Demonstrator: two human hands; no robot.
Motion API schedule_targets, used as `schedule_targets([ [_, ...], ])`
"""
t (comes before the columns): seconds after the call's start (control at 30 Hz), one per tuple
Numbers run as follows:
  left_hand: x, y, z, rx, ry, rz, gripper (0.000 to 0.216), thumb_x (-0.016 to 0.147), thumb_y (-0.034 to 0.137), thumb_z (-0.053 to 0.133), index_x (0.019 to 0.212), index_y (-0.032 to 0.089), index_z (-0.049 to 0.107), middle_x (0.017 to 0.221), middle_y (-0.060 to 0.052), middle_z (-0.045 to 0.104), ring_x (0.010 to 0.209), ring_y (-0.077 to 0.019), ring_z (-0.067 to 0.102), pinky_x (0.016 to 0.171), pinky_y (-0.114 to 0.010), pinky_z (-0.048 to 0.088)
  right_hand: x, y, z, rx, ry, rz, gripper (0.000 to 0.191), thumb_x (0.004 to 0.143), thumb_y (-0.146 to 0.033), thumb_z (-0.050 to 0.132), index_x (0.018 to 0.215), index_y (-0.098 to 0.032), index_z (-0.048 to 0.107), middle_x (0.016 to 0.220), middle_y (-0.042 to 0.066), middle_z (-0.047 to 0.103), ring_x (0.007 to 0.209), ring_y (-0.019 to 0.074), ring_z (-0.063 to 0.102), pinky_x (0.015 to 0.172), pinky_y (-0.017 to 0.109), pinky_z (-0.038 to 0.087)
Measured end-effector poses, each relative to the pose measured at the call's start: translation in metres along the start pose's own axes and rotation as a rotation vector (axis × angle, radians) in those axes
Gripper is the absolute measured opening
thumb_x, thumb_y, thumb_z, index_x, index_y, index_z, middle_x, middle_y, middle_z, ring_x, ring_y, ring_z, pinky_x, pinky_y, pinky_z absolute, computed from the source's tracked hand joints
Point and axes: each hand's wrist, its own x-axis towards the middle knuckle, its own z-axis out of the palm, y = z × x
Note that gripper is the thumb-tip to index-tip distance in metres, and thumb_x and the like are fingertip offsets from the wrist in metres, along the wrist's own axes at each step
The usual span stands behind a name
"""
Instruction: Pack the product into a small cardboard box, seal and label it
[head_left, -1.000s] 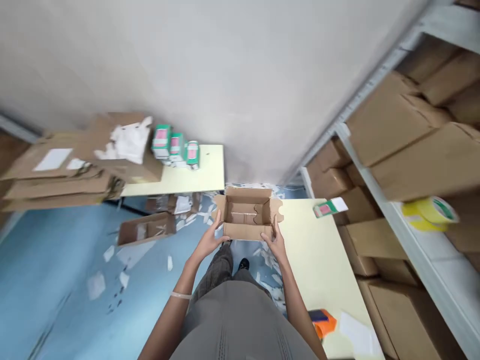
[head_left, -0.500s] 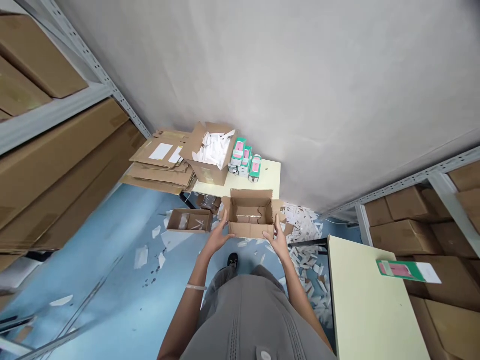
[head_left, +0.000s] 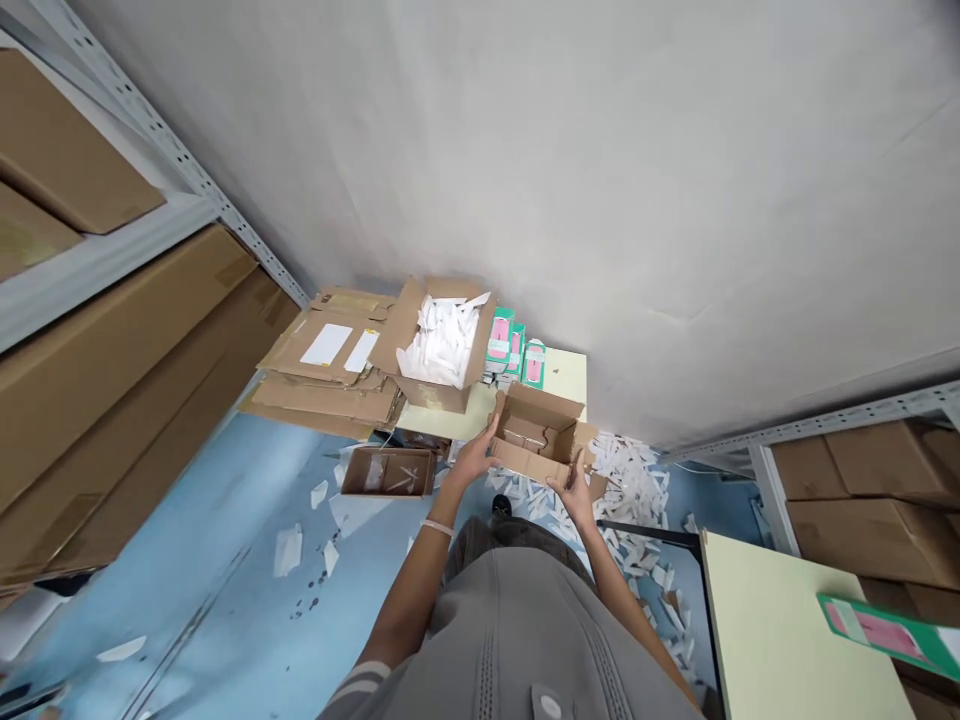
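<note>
Hands [head_left: 472, 460] gripping carton [head_left: 531, 463], green box [head_left: 881, 632] cropped

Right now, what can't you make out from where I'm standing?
Head view:
Underside of held box: hidden by its walls.
Bottom of big box: covered by white scraps.
Print on small green boxes: too small.
Right end of lone green box: cut by picture edge.
</note>
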Motion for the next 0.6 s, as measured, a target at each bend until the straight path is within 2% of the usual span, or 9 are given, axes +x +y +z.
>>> schedule_targets([
  [0.13,0.005,0.009,-0.023,0.096,-0.041,-0.194,0.101,0.072,0.013,0.065,0.157,0.023,0.010,0.151,-0.012,0.044,0.139,-0.0275,0.042,0.111,-0.039,0.035,0.010,-0.012,0.018,-0.156,0.055,0.143,0.110,0.073,-0.061,0.064,0.156,-0.011,0.013,0.127,0.018,0.064,0.114,0.0311,0.063,0.090,0.038,0.050],
  [0.2,-0.002,0.017,-0.046,0.181,-0.119,-0.269,0.089,0.078,0.019,0.063,0.156,0.019,0.019,0.139,-0.015,0.057,0.128,-0.0297,0.054,0.105,-0.041,0.041,0.009,-0.021,0.027,-0.216,0.088,0.195,0.108,0.072,-0.060,0.065,0.156,-0.012,0.018,0.120,0.016,0.067,0.107,0.0320,0.066,0.084,0.037,0.051],
  [0.27,-0.008,0.026,-0.080,0.168,-0.214,-0.165,0.071,0.085,0.027,0.059,0.151,0.022,0.035,0.130,-0.012,0.065,0.119,-0.0270,0.061,0.100,-0.036,0.045,0.006,-0.028,0.036,-0.245,0.120,0.227,0.105,0.071,-0.059,0.065,0.155,-0.013,0.021,0.114,0.015,0.070,0.101,0.0321,0.067,0.079,0.036,0.051],
  [0.33,-0.003,0.033,-0.124,0.050,-0.235,0.045,0.054,0.094,0.037,0.047,0.147,0.027,0.044,0.131,-0.007,0.065,0.115,-0.0215,0.063,0.096,-0.030,0.048,0.003,-0.035,0.045,-0.247,0.147,0.258,0.102,0.071,-0.058,0.064,0.154,-0.014,0.024,0.109,0.013,0.071,0.095,0.0312,0.069,0.075,0.035,0.051],
  [0.4,0.017,0.036,-0.170,0.059,-0.114,0.151,0.047,0.097,0.039,0.040,0.143,0.029,0.048,0.127,-0.005,0.067,0.114,-0.0200,0.063,0.098,-0.031,0.047,-0.001,-0.041,0.054,-0.230,0.166,0.288,0.100,0.071,-0.056,0.064,0.154,-0.015,0.026,0.106,0.011,0.072,0.090,0.0297,0.069,0.073,0.034,0.051],
  [0.47,0.051,0.033,-0.207,0.238,0.073,0.120,0.044,0.098,0.035,0.040,0.140,0.027,0.052,0.129,-0.007,0.064,0.118,-0.0221,0.060,0.102,-0.036,0.045,-0.005,-0.046,0.063,-0.216,0.188,0.319,0.098,0.072,-0.055,0.063,0.154,-0.015,0.026,0.106,0.011,0.071,0.090,0.0288,0.069,0.073,0.033,0.051],
  [0.5,0.071,0.030,-0.220,0.380,0.119,0.066,0.044,0.096,0.030,0.045,0.139,0.025,0.052,0.133,-0.010,0.061,0.123,-0.0249,0.056,0.105,-0.039,0.043,-0.008,-0.047,0.068,-0.215,0.200,0.335,0.098,0.073,-0.055,0.063,0.154,-0.016,0.025,0.108,0.011,0.071,0.091,0.0287,0.069,0.074,0.033,0.051],
  [0.53,0.090,0.025,-0.227,0.522,0.114,0.008,0.049,0.092,0.027,0.053,0.141,0.024,0.050,0.140,-0.013,0.054,0.131,-0.0286,0.050,0.108,-0.043,0.040,-0.009,-0.049,0.072,-0.218,0.214,0.352,0.098,0.073,-0.055,0.062,0.154,-0.016,0.024,0.110,0.011,0.071,0.092,0.0288,0.069,0.074,0.034,0.051],
  [0.6,0.121,0.014,-0.230,0.723,-0.013,-0.138,0.071,0.082,0.026,0.069,0.147,0.026,0.042,0.155,-0.018,0.034,0.141,-0.0360,0.035,0.108,-0.050,0.038,-0.012,-0.051,0.080,-0.234,0.238,0.388,0.098,0.075,-0.055,0.061,0.155,-0.015,0.021,0.113,0.013,0.069,0.095,0.0296,0.068,0.077,0.035,0.051],
])
